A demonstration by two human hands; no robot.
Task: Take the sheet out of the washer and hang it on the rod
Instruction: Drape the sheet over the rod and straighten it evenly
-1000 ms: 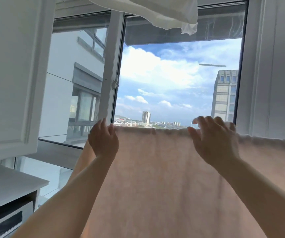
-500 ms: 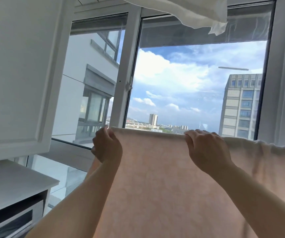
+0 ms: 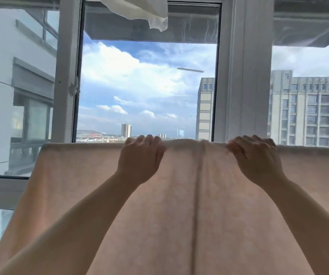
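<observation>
While raised, both hands (image 3: 141,159) grip sheet (image 3: 179,205) edge

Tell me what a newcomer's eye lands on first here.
First, the pale pink sheet filling the lower half, draped over a line that is hidden under its top fold. The left hand and right hand curl over that top edge near the middle. Behind, the window shows bright clouds, and a white cloth hangs at the top.
</observation>
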